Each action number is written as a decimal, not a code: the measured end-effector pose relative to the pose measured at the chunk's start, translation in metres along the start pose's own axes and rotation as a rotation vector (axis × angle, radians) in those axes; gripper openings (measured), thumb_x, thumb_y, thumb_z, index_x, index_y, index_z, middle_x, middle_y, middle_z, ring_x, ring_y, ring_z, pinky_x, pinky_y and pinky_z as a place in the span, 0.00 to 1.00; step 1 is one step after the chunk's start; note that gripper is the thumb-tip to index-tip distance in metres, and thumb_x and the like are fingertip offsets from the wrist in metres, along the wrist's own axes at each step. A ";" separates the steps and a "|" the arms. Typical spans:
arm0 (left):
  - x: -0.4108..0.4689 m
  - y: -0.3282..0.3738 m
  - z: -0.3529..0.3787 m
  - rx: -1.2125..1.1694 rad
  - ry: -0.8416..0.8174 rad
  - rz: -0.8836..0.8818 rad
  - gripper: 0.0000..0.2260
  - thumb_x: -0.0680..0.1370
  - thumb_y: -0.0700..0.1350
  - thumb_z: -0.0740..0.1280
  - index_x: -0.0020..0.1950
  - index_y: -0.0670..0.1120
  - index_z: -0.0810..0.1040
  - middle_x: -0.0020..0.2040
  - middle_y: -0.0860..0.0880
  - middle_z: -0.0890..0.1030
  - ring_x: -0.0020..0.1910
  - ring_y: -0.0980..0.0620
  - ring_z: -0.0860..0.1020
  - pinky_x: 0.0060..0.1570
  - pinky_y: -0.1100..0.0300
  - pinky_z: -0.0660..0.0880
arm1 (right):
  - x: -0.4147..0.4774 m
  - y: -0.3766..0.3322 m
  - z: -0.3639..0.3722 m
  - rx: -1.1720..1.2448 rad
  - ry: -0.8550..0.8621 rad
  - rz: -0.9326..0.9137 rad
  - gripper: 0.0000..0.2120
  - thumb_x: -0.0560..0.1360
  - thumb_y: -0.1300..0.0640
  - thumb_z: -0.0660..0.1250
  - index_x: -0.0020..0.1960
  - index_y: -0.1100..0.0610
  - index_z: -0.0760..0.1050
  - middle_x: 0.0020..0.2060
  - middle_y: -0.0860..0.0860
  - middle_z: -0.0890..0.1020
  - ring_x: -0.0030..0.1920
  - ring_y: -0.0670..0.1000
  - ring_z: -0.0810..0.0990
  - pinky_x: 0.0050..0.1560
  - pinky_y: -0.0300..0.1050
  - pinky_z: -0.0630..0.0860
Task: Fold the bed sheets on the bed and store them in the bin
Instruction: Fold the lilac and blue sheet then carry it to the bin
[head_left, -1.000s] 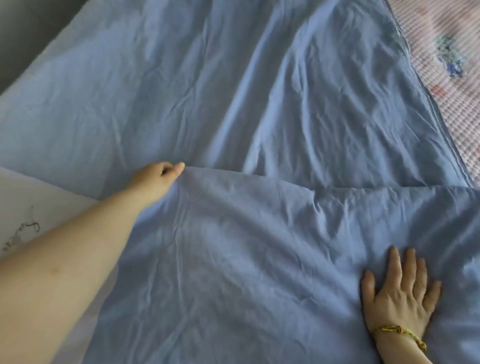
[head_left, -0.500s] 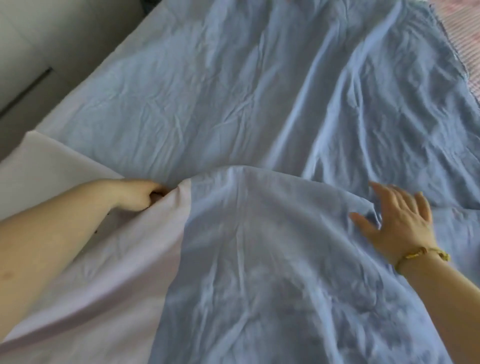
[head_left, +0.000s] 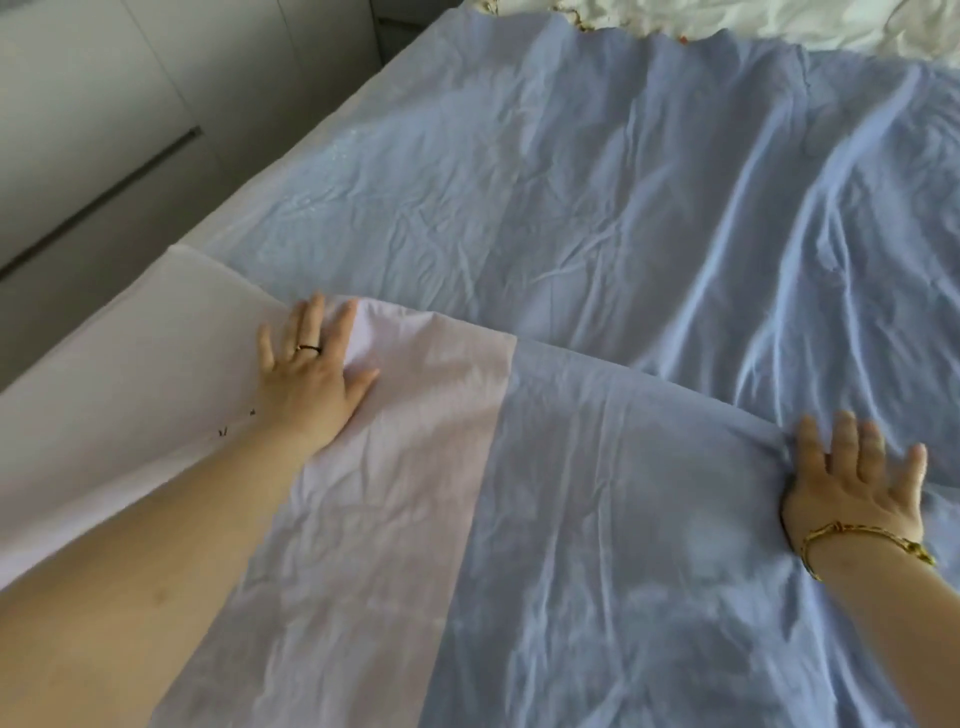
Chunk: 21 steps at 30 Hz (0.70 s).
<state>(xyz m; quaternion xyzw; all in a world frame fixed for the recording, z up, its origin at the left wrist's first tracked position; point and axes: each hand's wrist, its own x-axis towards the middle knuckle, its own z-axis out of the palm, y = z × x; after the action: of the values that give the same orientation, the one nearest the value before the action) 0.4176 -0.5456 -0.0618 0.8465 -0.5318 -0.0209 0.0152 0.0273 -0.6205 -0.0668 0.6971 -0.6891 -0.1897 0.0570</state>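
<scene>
Bed sheet (head_left: 597, 208) is taking up pretty much the whole bed (head_left: 78, 374). It's blue and wrinkly, spreading out flat toward the far end. The near part is lying doubled back over itself as a folded layer (head_left: 613, 545). My guess is we're looking at an early fold getting squared up, with plenty of folding to go (and no bin showing anywhere in view).

A pale pink band (head_left: 405, 441) is running down the left side of that folded layer. It's probably the sheet's border or its other face, can't really tell which.

Left hand (head_left: 311, 374) is lying flat on the pink band right by the layer's far edge, fingers spread and gripping nothing. It's looking like it's pinning that corner so the cloth isn't sliding. Right hand (head_left: 857, 483) is doing the same job on the blue part at the far edge, palm down, fingers splayed, nothing grasped. The cloth is bunching a little beside its thumb, so I'm guessing it's smoothing the edge into line.

A gold bracelet (head_left: 872, 534) is sitting on the right wrist, and a thin dark ring (head_left: 310, 348) is sitting on a left finger.
</scene>
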 end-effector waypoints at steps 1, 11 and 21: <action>-0.011 -0.009 0.008 -0.038 0.022 0.006 0.28 0.79 0.54 0.58 0.76 0.45 0.55 0.76 0.40 0.51 0.75 0.42 0.53 0.69 0.44 0.43 | -0.005 -0.011 -0.003 0.102 0.073 0.005 0.25 0.80 0.60 0.41 0.76 0.58 0.41 0.75 0.59 0.43 0.75 0.58 0.42 0.50 0.44 0.12; -0.050 -0.110 0.025 -0.084 -0.114 -0.177 0.45 0.61 0.66 0.30 0.76 0.51 0.48 0.77 0.49 0.49 0.76 0.52 0.47 0.70 0.53 0.40 | -0.076 -0.271 -0.058 0.473 0.177 -0.567 0.41 0.66 0.45 0.32 0.74 0.58 0.56 0.74 0.58 0.55 0.74 0.54 0.55 0.67 0.45 0.34; -0.042 -0.121 0.048 -0.233 -0.069 -0.100 0.45 0.53 0.76 0.20 0.66 0.57 0.33 0.69 0.58 0.36 0.68 0.63 0.35 0.61 0.63 0.24 | -0.043 -0.346 -0.037 0.604 0.464 -0.307 0.28 0.66 0.55 0.52 0.61 0.67 0.74 0.60 0.62 0.76 0.61 0.61 0.76 0.69 0.47 0.43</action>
<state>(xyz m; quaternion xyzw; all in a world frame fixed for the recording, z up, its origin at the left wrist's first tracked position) 0.5059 -0.4554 -0.1145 0.8632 -0.4830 -0.1124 0.0941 0.3662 -0.5704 -0.1424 0.8014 -0.5707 0.1773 -0.0251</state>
